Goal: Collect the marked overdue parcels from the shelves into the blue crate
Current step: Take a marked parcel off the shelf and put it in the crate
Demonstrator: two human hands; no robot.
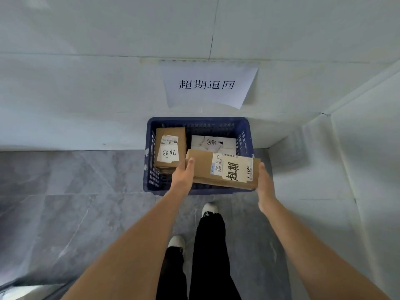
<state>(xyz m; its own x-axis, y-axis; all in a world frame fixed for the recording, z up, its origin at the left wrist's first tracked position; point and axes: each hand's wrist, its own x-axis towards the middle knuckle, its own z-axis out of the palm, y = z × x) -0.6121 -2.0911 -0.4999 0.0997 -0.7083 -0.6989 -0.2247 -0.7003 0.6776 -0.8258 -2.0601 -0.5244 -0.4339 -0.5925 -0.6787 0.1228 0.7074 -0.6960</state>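
From the head camera, both hands hold a long cardboard parcel [224, 171] level over the near half of the blue crate [149, 161]. The left hand [184, 173] grips its left end, thumb on top; the right hand [264, 182] clasps its right end. The parcel's white label bears handwritten black characters. Inside the crate lie a brown box [171, 148] with a handwritten label at left and a white parcel [213, 142] at right. A paper sign [208, 85] hangs on the wall above. The crate stands on grey floor tiles [75, 191].
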